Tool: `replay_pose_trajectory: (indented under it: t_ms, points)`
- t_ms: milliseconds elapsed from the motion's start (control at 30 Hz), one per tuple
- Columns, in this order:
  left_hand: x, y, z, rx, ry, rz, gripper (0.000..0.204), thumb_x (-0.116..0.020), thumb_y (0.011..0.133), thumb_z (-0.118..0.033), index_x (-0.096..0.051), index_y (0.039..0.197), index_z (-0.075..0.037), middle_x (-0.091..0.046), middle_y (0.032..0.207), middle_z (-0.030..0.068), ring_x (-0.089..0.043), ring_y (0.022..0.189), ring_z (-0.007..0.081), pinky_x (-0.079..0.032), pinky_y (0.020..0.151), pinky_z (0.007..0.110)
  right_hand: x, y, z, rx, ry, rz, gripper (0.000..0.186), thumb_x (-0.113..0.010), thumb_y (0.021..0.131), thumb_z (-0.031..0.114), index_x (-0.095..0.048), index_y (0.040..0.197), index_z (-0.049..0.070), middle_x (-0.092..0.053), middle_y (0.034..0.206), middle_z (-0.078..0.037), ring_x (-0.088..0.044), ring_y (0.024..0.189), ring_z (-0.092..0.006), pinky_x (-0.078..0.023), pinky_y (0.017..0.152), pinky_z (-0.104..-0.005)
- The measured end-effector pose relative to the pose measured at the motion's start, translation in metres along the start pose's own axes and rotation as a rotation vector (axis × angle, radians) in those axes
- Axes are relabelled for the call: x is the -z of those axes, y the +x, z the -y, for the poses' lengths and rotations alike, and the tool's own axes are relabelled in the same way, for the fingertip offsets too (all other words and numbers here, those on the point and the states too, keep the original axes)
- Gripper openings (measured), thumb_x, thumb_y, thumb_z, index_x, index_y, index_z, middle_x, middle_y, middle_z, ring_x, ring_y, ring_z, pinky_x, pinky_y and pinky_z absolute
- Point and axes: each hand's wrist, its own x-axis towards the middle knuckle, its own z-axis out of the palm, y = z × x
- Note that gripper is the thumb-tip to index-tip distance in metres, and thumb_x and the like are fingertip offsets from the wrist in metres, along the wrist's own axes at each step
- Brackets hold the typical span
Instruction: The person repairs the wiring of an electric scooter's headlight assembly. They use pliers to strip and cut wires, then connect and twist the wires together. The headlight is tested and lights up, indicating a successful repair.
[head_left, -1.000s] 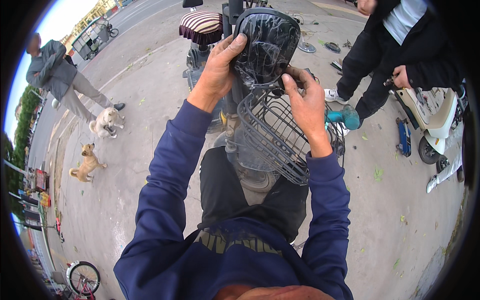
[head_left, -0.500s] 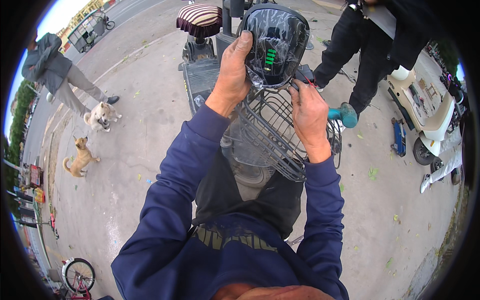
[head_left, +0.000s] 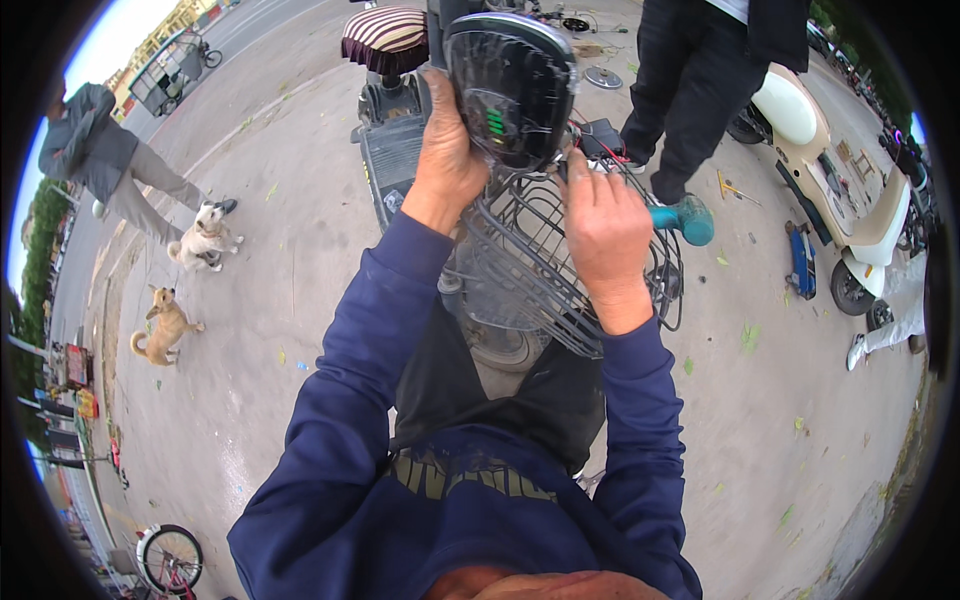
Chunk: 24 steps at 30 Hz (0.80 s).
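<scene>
My left hand (head_left: 450, 155) grips the left side of a black, rounded instrument display (head_left: 515, 90) partly covered in clear film, with green bars lit on its face. The thumb lies along its edge, and the other fingers are hidden behind it. My right hand (head_left: 610, 220) is closed at the display's lower right edge, its fingertips pinched together; what they hold is too small or hidden to name. Thin red wires (head_left: 612, 150) show just beyond those fingers. Below both hands is a dark wire basket (head_left: 540, 280) on the front of a vehicle.
A teal power tool (head_left: 690, 220) sticks out at the basket's right side. Someone in black trousers (head_left: 690, 90) stands close on the far right. A cream scooter (head_left: 840, 190) and a blue tool (head_left: 800, 260) are farther right. Two dogs (head_left: 168, 325) and another person (head_left: 110, 150) are left.
The display has shifted left and turned, so its face is more tilted. My right hand has moved slightly left, its back now more toward view. The person in black has shifted left.
</scene>
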Motion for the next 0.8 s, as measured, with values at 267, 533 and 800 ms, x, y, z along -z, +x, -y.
replay_pose_trajectory:
  t_ms: [267, 533, 800]
  points:
    - [-0.003, 0.007, -0.006, 0.031, -0.115, -0.256, 0.054, -0.036, 0.109, -0.049, -0.063, 0.132, -0.009, -0.072, 0.124, 0.011, -0.069, 0.113, 0.0301, -0.057, 0.099, 0.047, -0.007, -0.011, 0.02, 0.027, -0.026, -0.004, 0.038, -0.07, 0.086, 0.014, -0.07, 0.12, -0.004, -0.059, 0.078, -0.004, -0.062, 0.074, -0.0193, -0.051, 0.064, -0.0323]
    - [0.01, 0.013, -0.001, 0.094, -0.098, -0.195, 0.046, -0.038, 0.11, -0.043, -0.064, 0.13, -0.009, -0.071, 0.124, 0.0088, -0.069, 0.112, 0.0263, -0.057, 0.098, 0.043, -0.007, -0.015, 0.021, -0.044, 0.099, 0.033, 0.043, -0.077, 0.088, 0.02, -0.068, 0.123, -0.004, -0.063, 0.081, -0.005, -0.064, 0.074, -0.0202, -0.052, 0.062, -0.033]
    - [0.011, 0.006, -0.002, 0.061, -0.025, -0.206, 0.04, -0.042, 0.108, -0.039, -0.064, 0.126, -0.011, -0.071, 0.12, 0.0076, -0.069, 0.11, 0.0261, -0.057, 0.096, 0.042, -0.004, -0.015, 0.022, -0.126, 0.249, 0.064, 0.029, -0.073, 0.093, 0.024, -0.07, 0.111, 0.002, -0.064, 0.075, -0.004, -0.065, 0.074, -0.0206, -0.052, 0.061, -0.0339]
